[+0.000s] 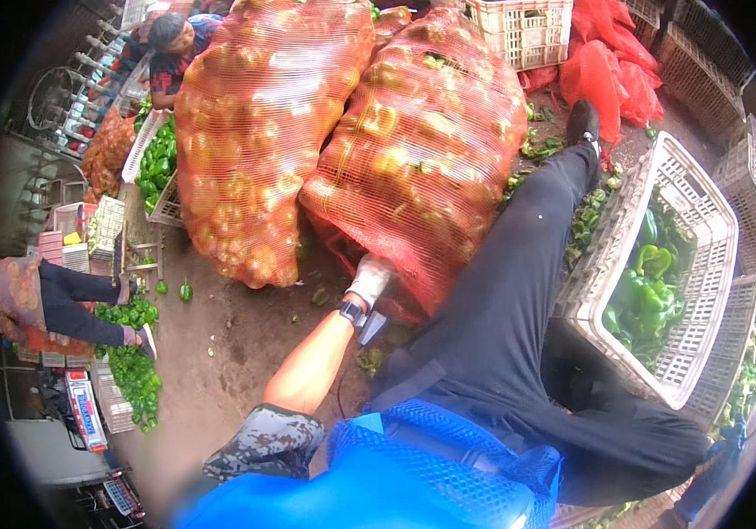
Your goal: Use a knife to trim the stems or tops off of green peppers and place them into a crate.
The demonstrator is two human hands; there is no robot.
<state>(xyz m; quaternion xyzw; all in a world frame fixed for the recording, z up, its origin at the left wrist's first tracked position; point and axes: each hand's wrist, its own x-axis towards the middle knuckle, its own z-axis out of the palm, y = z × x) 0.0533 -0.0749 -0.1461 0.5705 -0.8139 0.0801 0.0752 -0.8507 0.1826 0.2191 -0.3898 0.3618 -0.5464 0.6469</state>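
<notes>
My left hand (pixel 371 279), in a white glove with a watch at the wrist, reaches to the low near edge of a large red mesh sack (pixel 422 150). Its fingers run in among the loose netting and are hidden there, so their grip does not show. Green and yellowish peppers fill the sack, which lies tilted in front of me. Close on its left stands a second full mesh sack (pixel 259 132). Beside my right leg is a white plastic crate (pixel 585 309) with green peppers (pixel 647 286) inside. My right hand is out of view.
More crates (pixel 748 167) stand along the right, and a white crate (pixel 528 31) sits behind the sacks. Crumpled red netting (pixel 611 70) lies beyond my foot. At left, one person (pixel 43 300) stands by heaped peppers (pixel 136 370); another (pixel 180 44) leans behind the sacks.
</notes>
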